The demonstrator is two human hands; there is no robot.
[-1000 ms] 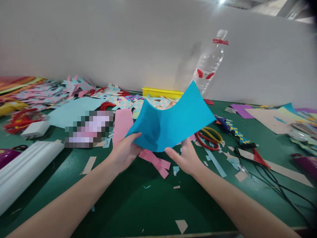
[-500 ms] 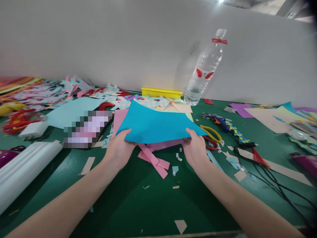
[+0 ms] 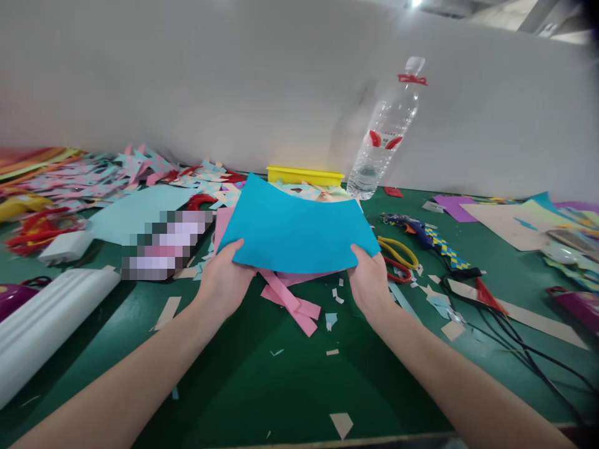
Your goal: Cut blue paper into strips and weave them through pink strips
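Observation:
Between my two hands is a sheet of blue paper [image 3: 299,234], held by its near corners and bowed downward in the middle. My left hand [image 3: 228,274] pinches the left corner, thumb on top, with the other fingers hidden under the sheet. My right hand [image 3: 371,277] grips the right corner the same way. Beneath and behind the sheet lie pink paper [image 3: 223,221] and crossed pink strips [image 3: 294,302]. Scissors with yellow and red handles [image 3: 400,252] lie just right of my right hand, their blades out of sight.
A water bottle [image 3: 386,137] stands at the back, near a yellow tray [image 3: 305,176]. Left are a blurred-out phone [image 3: 171,244], a white charger [image 3: 66,247] and piled paper strips [image 3: 79,178]. A glue gun [image 3: 414,229] with black cables [image 3: 519,340] lies right. Scraps litter the green table [image 3: 290,399].
The blue sheet's far edge has risen, so more of its face shows. Both hands stay on the near corners and have hardly moved.

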